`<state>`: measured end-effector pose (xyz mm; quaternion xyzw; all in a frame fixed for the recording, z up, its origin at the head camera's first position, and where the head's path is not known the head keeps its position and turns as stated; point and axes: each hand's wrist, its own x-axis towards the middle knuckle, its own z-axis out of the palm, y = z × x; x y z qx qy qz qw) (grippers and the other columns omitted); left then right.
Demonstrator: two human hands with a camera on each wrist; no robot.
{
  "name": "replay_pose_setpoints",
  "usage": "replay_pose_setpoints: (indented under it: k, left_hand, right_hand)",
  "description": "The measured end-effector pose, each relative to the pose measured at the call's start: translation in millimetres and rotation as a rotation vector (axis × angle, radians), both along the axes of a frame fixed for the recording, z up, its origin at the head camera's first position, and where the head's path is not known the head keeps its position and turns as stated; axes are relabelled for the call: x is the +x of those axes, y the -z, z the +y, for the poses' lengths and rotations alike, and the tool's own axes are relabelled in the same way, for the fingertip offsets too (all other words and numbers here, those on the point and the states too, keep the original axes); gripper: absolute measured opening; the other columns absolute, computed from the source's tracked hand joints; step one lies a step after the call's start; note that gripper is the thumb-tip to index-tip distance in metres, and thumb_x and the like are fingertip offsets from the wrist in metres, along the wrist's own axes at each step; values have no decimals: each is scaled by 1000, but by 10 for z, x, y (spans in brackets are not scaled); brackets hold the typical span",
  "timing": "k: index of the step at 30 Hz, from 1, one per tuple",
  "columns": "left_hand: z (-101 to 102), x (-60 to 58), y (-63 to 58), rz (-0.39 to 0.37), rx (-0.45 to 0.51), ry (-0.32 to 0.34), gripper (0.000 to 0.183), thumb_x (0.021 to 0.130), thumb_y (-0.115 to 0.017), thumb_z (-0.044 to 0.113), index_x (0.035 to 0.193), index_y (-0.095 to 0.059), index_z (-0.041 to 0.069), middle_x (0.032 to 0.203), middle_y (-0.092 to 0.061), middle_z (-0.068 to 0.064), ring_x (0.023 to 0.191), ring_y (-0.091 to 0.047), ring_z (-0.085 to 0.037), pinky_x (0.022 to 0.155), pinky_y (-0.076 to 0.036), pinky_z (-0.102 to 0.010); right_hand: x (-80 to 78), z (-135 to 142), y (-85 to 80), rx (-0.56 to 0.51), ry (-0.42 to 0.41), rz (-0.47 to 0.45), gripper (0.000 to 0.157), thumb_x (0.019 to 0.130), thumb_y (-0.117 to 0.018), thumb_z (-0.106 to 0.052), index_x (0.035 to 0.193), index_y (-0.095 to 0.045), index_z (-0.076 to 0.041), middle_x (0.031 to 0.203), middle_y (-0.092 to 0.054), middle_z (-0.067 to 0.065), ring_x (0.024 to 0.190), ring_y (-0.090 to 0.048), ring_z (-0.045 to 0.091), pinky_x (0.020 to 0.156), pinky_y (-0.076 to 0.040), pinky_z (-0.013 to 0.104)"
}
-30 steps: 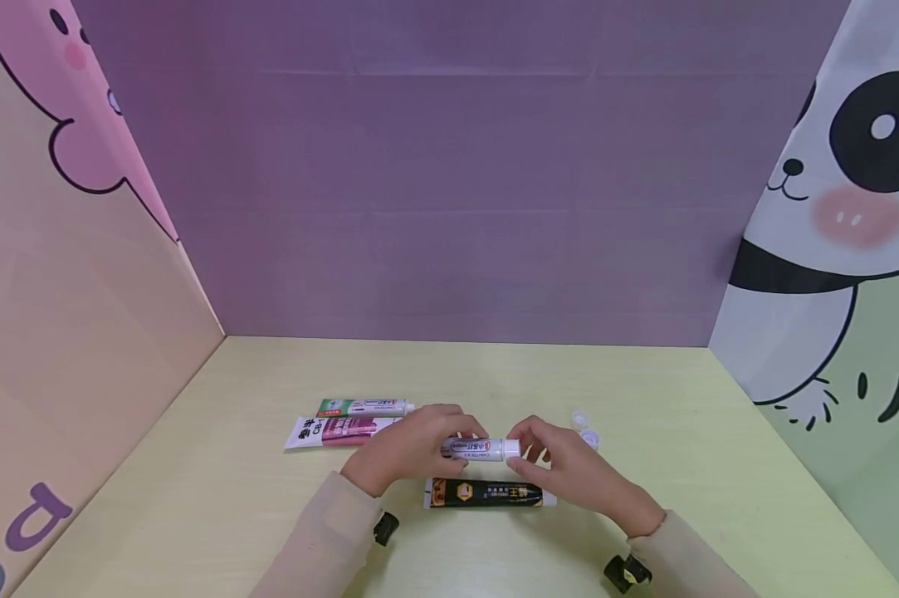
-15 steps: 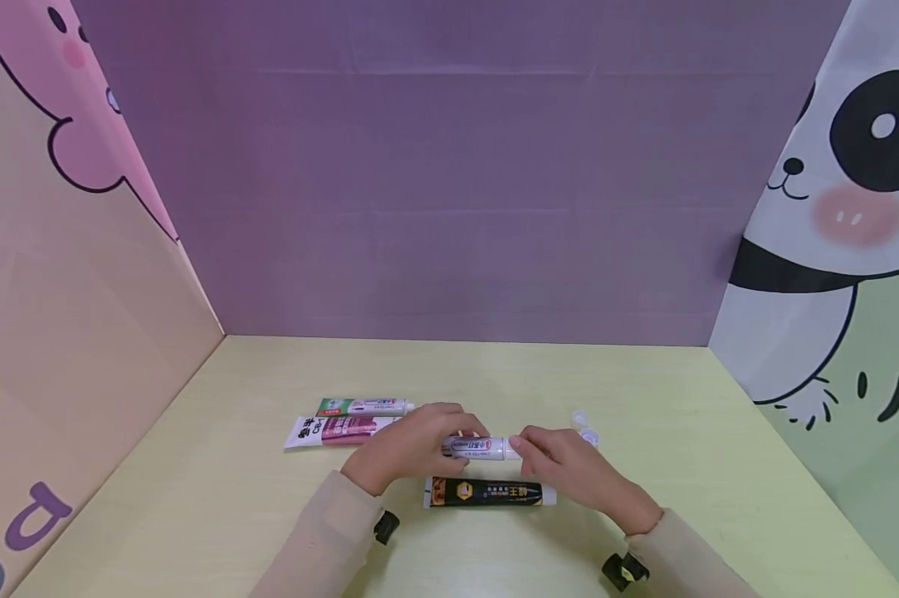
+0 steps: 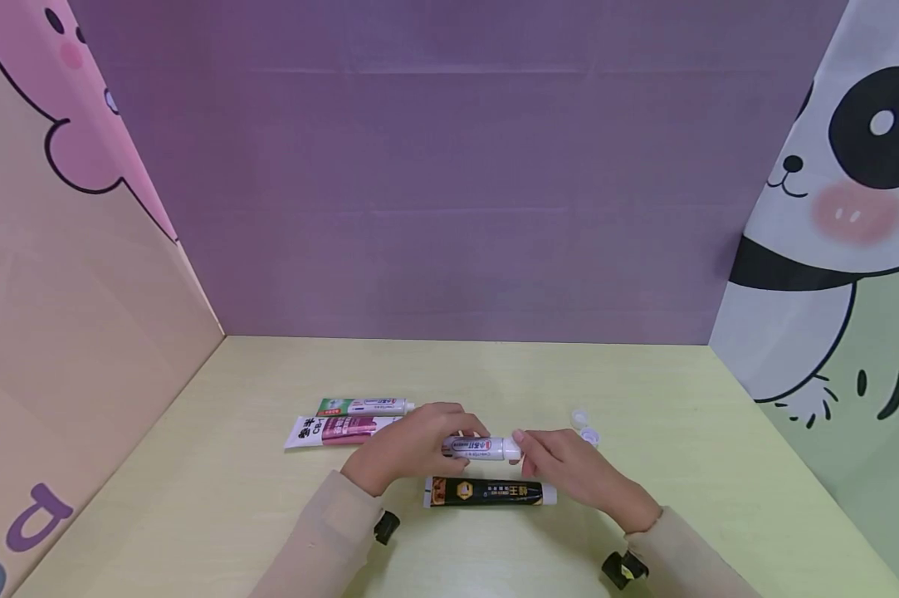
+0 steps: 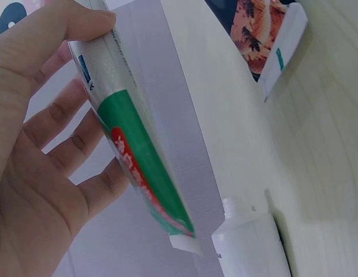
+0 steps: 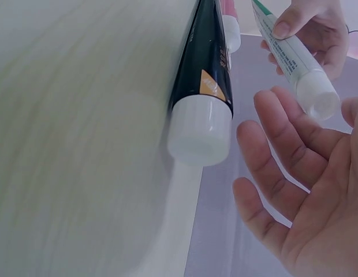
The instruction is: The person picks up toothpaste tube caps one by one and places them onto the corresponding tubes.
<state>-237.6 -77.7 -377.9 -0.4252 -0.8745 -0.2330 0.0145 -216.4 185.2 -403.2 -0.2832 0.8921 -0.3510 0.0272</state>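
Note:
My left hand holds a white toothpaste tube with a green and red panel at its crimped end. In the left wrist view its thumb lies on the tube, with fingers behind. My right hand is at the white cap, which sits between thumb and index finger; the other fingers spread loosely in the right wrist view. Just in front, a black toothpaste tube with a white cap lies on the table.
A pink-and-white toothpaste tube and a green-and-white one lie at the left, partly behind the left hand. Two loose white caps lie beyond the right hand. A purple wall closes the table's far edge.
The right hand has moved from beside the cap onto it, and its fingers have since shifted a little, showing more of the cap. The left hand and its tube have stayed put.

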Motion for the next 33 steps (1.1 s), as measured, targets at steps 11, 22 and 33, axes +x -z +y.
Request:
replay_pose_setpoints:
  k: [11, 22, 33]
  left_hand:
    - [-9, 2, -4, 14, -6, 7, 36, 84, -77, 12, 119, -71, 16, 100, -64, 7, 80, -53, -7, 72, -48, -20]
    - [-6, 0, 1, 5, 6, 9, 34, 84, -77, 11, 117, -72, 16, 100, -65, 6, 81, -54, -7, 73, -49, -19]
    - [-2, -8, 9, 28, 6, 16, 34, 84, -77, 12, 117, -72, 14, 100, -65, 5, 81, -53, -7, 73, -49, -22]
  right_hand:
    - [9, 25, 1, -50, 10, 18, 36, 103, -56, -40, 126, -57, -14, 105, -64, -6, 86, -61, 11, 70, -51, 31]
    - [21, 38, 18, -159, -74, 110, 37, 88, -78, -18, 114, -52, -12, 110, -55, -5, 91, -60, 22, 71, -54, 31]
    - [13, 5, 30, -173, -95, 134, 36, 86, -77, -4, 109, -52, -16, 103, -55, -5, 87, -60, 13, 72, -55, 34]
